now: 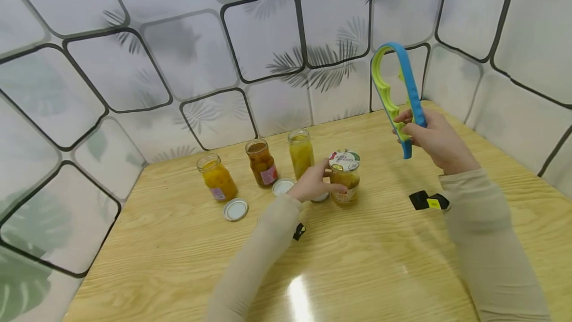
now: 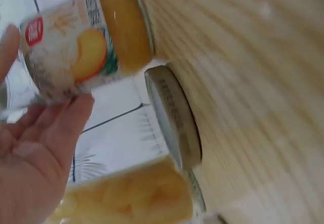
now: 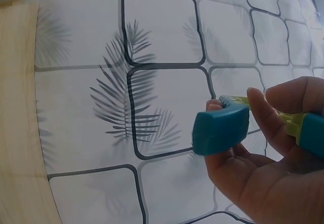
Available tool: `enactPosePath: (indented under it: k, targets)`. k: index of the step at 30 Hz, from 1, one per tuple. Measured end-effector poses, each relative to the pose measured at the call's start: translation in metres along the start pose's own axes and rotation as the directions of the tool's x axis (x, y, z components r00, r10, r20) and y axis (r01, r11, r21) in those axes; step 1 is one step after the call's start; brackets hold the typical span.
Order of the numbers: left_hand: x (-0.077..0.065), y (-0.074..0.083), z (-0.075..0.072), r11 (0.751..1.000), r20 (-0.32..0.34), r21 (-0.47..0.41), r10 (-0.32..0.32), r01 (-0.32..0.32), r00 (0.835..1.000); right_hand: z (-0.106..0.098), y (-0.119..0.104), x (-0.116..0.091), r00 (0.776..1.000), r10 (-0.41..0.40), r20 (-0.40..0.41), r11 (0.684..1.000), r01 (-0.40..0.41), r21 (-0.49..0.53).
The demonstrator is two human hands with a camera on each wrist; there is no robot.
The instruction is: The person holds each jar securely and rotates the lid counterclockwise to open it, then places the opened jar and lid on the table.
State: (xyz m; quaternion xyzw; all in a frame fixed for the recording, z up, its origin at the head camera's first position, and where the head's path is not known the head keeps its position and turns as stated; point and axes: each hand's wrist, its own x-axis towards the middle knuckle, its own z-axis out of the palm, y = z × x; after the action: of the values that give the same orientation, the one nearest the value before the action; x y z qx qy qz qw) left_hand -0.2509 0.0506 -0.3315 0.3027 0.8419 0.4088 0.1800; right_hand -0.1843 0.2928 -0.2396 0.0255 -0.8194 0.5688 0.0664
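Observation:
My left hand (image 1: 315, 182) holds a lidded glass jar (image 1: 345, 183) of yellow fruit on the table, thumb in front and fingers at its left side. In the left wrist view the jar's label (image 2: 68, 44) shows a cut peach. My right hand (image 1: 435, 138) grips a blue and lime-green jar opener (image 1: 408, 81), raised above the table at the right, its loop pointing up. In the right wrist view the fingers curl round the opener's blue handle (image 3: 220, 132).
Three uncovered jars stand behind to the left: one orange (image 1: 219, 180), one dark amber (image 1: 261, 163), one yellow (image 1: 301, 153). Loose lids lie by them, including a white-lined lid (image 1: 235, 209) and another lid (image 1: 283, 187). A patterned wall covering (image 1: 268, 39) borders the wooden table (image 1: 170, 262).

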Motion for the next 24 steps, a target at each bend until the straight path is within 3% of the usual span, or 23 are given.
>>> enactPosePath:
  k: [6, 10, 15, 20, 24]
  targets:
    - [-0.037, -0.012, -0.013, 0.997, 0.128, -0.046, 0.068, -0.063, 0.989, 0.006, 0.000, 0.002, 1.000, -0.015, 0.020, 0.999, 0.016, -0.037]
    - [-0.058, -0.020, -0.022, 0.985, 0.154, -0.143, 0.120, -0.098, 0.981, 0.010, 0.002, 0.002, 0.998, -0.038, 0.042, 0.995, 0.041, -0.093]
    - [-0.079, -0.028, -0.035, 0.983, 0.118, -0.160, 0.109, -0.090, 0.987, 0.021, 0.001, 0.001, 0.993, -0.063, 0.096, 0.974, 0.082, -0.211]
    - [-0.092, -0.035, -0.044, 0.988, 0.055, -0.148, 0.042, -0.034, 0.998, 0.039, -0.004, 0.000, 0.982, -0.070, 0.174, 0.950, 0.119, -0.290]
    - [-0.100, -0.037, -0.049, 0.991, -0.012, -0.132, -0.009, 0.007, 1.000, 0.060, -0.008, -0.004, 0.967, -0.133, 0.216, 0.904, 0.208, -0.374]
